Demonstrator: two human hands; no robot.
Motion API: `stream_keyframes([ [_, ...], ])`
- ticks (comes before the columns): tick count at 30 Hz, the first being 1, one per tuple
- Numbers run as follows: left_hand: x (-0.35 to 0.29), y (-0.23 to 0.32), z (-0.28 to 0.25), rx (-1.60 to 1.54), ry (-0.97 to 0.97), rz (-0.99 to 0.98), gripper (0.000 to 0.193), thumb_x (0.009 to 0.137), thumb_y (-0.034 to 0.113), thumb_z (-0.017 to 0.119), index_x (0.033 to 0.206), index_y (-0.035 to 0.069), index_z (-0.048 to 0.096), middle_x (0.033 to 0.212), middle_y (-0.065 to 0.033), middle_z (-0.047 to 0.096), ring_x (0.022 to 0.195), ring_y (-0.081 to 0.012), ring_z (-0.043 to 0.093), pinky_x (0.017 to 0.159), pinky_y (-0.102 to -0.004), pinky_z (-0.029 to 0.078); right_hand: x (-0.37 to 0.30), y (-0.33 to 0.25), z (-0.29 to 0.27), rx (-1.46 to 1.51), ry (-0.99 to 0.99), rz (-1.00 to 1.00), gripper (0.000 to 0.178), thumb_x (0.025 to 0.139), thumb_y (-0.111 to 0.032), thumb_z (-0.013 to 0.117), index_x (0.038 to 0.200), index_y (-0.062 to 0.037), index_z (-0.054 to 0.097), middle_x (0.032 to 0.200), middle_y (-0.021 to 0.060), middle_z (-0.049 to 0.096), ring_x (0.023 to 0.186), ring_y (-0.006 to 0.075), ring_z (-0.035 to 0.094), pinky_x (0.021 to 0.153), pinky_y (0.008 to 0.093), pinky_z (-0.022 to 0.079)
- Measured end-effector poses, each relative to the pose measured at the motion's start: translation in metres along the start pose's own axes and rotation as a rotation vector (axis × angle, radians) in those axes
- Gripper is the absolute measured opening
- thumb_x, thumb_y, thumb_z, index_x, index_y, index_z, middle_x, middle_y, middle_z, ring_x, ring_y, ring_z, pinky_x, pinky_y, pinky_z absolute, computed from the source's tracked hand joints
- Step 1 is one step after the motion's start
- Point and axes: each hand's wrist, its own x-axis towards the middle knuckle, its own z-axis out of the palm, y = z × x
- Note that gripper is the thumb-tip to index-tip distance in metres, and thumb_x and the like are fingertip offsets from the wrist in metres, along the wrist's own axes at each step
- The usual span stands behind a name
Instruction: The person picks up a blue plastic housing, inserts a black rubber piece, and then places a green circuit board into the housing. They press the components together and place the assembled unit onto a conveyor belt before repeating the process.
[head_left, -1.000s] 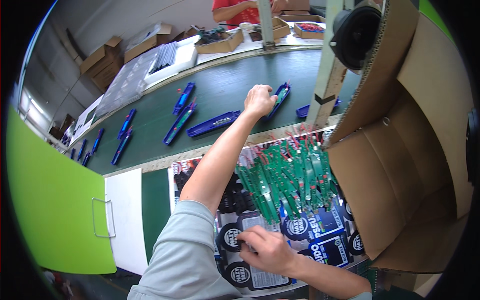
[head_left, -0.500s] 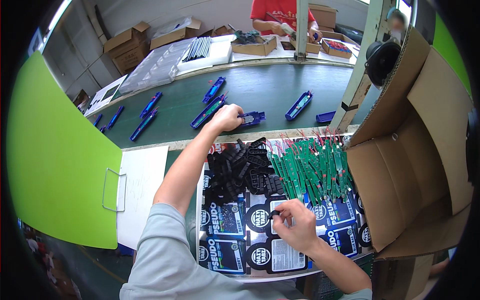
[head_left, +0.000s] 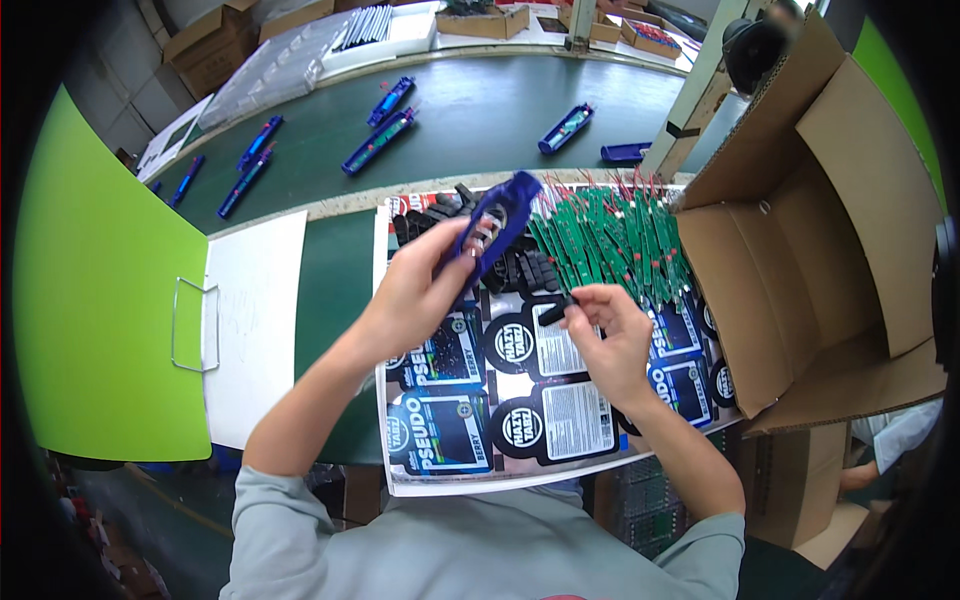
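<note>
My left hand (head_left: 415, 285) is closed around a long dark-blue plastic housing (head_left: 513, 205), raised and tilted over the work board. The housing's open inner side shows some pale parts, slightly blurred. To its right, my right hand (head_left: 615, 335) pinches a small black plastic piece (head_left: 552, 313) between thumb and fingers, just above the printed board (head_left: 560, 475). Similar black plastic pieces (head_left: 525, 272) lie heaped behind the hands, partly hidden by the left hand and the housing. A spread of green circuit boards (head_left: 600, 240) with thin red wires lies beyond the right hand.
Several blue housings, one holding a circuit board (head_left: 378, 142), lie on the green belt (head_left: 480, 110) beyond the board. An open cardboard box (head_left: 800, 290) stands at right, near a metal post (head_left: 690, 120). A lime-green panel (head_left: 110, 300) and white sheet (head_left: 255, 330) are at left.
My left hand has lifted the blue housing off the belt and brought it back over the board. My right hand still pinches the black piece. The view has tilted downward.
</note>
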Motion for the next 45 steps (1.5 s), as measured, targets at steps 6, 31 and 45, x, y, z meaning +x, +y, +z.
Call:
stream_keyframes([
  [6,-0.055,-0.002,0.028,-0.234,0.035,-0.199,0.035,0.099,-0.004,0.057,0.134,-0.006,0.055,0.114,-0.0060,0.065,0.106,-0.0103,0.062,0.094,-0.0252,0.051,0.005,-0.039,0.002,0.139,-0.063,0.097,0.019,0.088,0.003,0.071,0.106,0.0044,0.065,0.091,0.0093,0.070,0.076,0.0121,0.069,0.068,0.0246,0.054],
  [31,-0.063,0.000,0.037,0.104,0.315,0.050,0.020,0.087,0.000,0.070,0.107,-0.003,0.071,0.078,-0.0125,0.063,0.066,-0.0219,0.060,0.058,-0.0331,0.045,0.022,-0.076,0.057,-0.472,0.031,-0.161,0.052,0.071,-0.011,0.083,0.116,-0.0038,0.059,0.097,0.0085,0.056,0.087,0.0203,0.054,0.076,0.0364,0.044],
  [45,-0.061,-0.007,0.038,-0.323,0.232,-0.220,0.027,0.101,0.008,0.061,0.126,-0.003,0.063,0.092,-0.0014,0.067,0.074,-0.0033,0.057,0.062,-0.0195,0.046,0.064,-0.017,-0.039,-0.603,0.025,-0.055,0.021,0.089,-0.013,0.072,0.104,0.0018,0.070,0.084,0.0129,0.070,0.071,0.0205,0.069,0.065,0.0338,0.054],
])
